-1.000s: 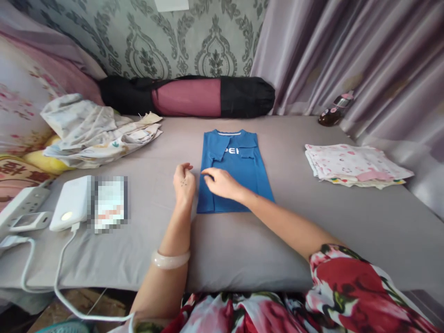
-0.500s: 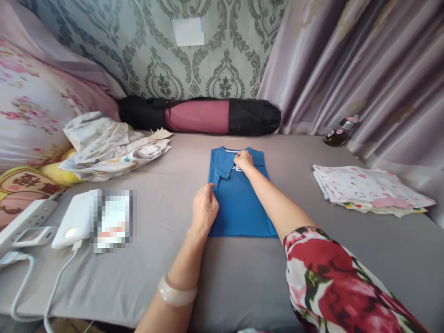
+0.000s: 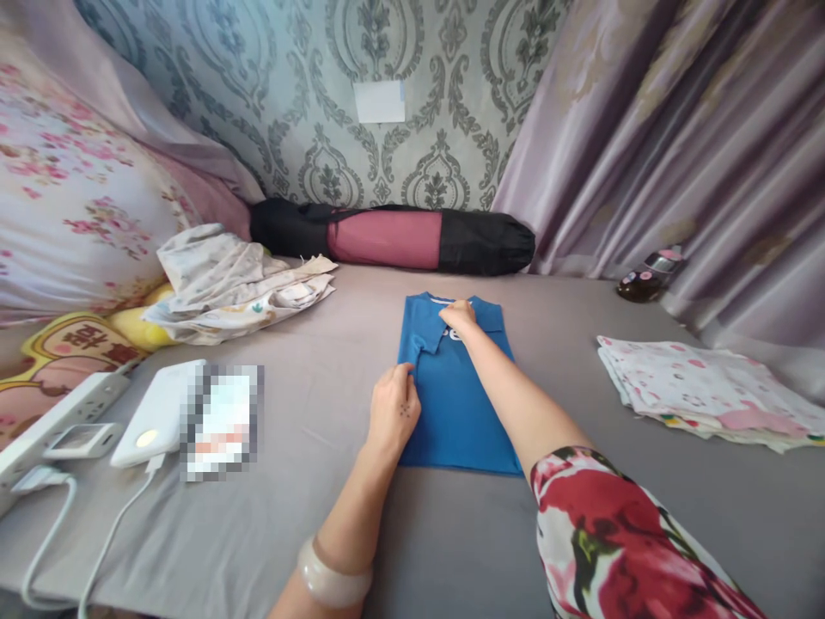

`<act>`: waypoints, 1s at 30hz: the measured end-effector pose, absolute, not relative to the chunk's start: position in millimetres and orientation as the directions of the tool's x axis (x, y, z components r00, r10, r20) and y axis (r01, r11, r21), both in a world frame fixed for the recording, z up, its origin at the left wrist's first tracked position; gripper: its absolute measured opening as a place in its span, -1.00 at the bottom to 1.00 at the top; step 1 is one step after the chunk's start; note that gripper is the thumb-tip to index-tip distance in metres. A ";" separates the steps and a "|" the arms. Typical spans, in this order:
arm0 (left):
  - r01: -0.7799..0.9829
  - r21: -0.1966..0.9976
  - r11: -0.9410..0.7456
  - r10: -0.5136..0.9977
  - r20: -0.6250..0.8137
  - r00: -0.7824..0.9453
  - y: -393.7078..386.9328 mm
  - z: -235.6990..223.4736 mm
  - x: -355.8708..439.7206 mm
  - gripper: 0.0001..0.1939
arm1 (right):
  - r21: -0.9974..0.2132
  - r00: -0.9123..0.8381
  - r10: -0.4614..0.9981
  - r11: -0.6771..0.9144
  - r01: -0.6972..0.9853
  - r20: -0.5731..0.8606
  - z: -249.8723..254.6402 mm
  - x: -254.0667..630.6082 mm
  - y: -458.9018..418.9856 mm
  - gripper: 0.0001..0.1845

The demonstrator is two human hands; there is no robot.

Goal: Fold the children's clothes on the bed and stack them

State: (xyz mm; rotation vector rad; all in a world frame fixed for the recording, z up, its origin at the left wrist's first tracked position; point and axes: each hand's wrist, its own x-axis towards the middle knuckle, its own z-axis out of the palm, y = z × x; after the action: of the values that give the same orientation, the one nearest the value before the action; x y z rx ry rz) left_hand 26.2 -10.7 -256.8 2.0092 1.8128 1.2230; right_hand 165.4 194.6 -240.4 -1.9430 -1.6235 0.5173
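A blue T-shirt, folded into a narrow strip with its sleeves turned in, lies flat on the grey bed sheet in front of me. My left hand rests on the shirt's left edge near the middle, fingers curled down on the cloth. My right hand reaches far over the shirt and pinches the cloth near the collar, covering part of the white lettering. A pale bangle sits on my left wrist.
A pile of crumpled light clothes lies at the left. Folded floral cloths are stacked at the right. A black and pink roll bag lies along the wall. A power bank, cables and a power strip sit at the near left. A bottle stands by the curtain.
My right hand went from the shirt's lower left part up to the collar. My left hand moved onto the shirt's left edge. The camera tilted up and nearer.
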 end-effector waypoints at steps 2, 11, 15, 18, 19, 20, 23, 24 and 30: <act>0.753 0.610 -0.245 0.888 0.453 -0.077 -10.8 -256.5 27.0 -0.76 | -0.632 0.192 0.979 -0.107 0.767 0.066 -236.6 159.6 188.7 -0.73; 0.753 0.614 -0.236 0.893 0.443 -0.081 -11.3 -253.6 25.5 -0.78 | -0.493 -0.176 0.925 0.333 0.804 0.338 -239.9 124.9 156.6 -0.74; 0.761 0.608 -0.226 0.889 0.449 -0.094 -10.8 -253.5 23.4 -0.78 | -0.445 -0.257 0.920 0.371 0.815 0.296 -246.7 115.7 147.2 -0.71; 0.761 0.607 -0.230 0.889 0.450 -0.090 -10.3 -253.7 22.5 -0.79 | -0.413 -0.278 0.926 0.364 0.835 0.255 -248.9 113.5 143.0 -0.70; 0.760 0.607 -0.232 0.889 0.450 -0.088 -10.2 -253.8 22.5 -0.80 | -0.403 -0.279 0.929 0.358 0.842 0.242 -248.7 113.4 142.1 -0.71; 0.759 0.608 -0.234 0.889 0.450 -0.087 -10.2 -253.8 22.6 -0.80 | -0.394 -0.279 0.932 0.352 0.849 0.230 -247.8 113.5 141.3 -0.71; 0.758 0.608 -0.235 0.889 0.450 -0.086 -10.6 -253.4 23.3 -0.80 | -0.375 -0.277 0.943 0.328 0.867 0.184 -241.3 113.5 140.4 -0.79; 0.758 0.609 -0.235 0.889 0.451 -0.086 -10.7 -253.0 23.6 -0.80 | -0.371 -0.272 0.947 0.317 0.873 0.171 -238.1 113.0 140.7 -0.81; 0.762 0.599 -0.247 0.891 0.450 -0.065 -10.9 -253.1 23.2 -0.76 | -0.328 -0.268 0.941 0.326 0.887 0.208 -228.7 101.7 152.8 -0.61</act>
State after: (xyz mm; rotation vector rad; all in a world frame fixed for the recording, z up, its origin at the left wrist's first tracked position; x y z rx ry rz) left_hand 23.2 -10.9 -253.1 2.0310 1.8195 1.2059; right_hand 101.7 152.8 -228.7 -1.6239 -2.2356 0.2058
